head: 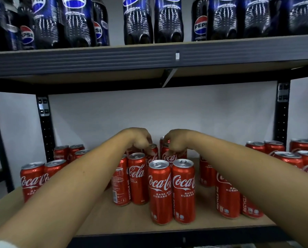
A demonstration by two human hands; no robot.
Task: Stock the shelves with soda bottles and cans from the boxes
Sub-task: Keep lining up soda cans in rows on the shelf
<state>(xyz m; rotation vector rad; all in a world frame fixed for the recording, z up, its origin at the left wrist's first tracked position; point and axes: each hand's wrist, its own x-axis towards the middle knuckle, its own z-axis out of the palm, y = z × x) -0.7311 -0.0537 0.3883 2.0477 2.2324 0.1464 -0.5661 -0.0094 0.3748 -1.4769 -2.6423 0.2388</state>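
Both arms reach deep into the lower shelf [131, 226]. My left hand [140, 140] curls down over the top of a red Coca-Cola can [152, 153] at the back of the middle group. My right hand [174, 141] grips the top of the neighbouring red can [169, 156]. Both cans stand upright on the wooden board. In front of them stand two tall red cans [173, 190] side by side, with two others [131, 179] just to their left.
Several red cans [35, 178] stand at the left, partly behind my left arm, and several others [292, 158] at the right. Large dark Pepsi bottles [139, 20] line the upper shelf [149, 56]. Black metal uprights [45, 126] frame the bay.
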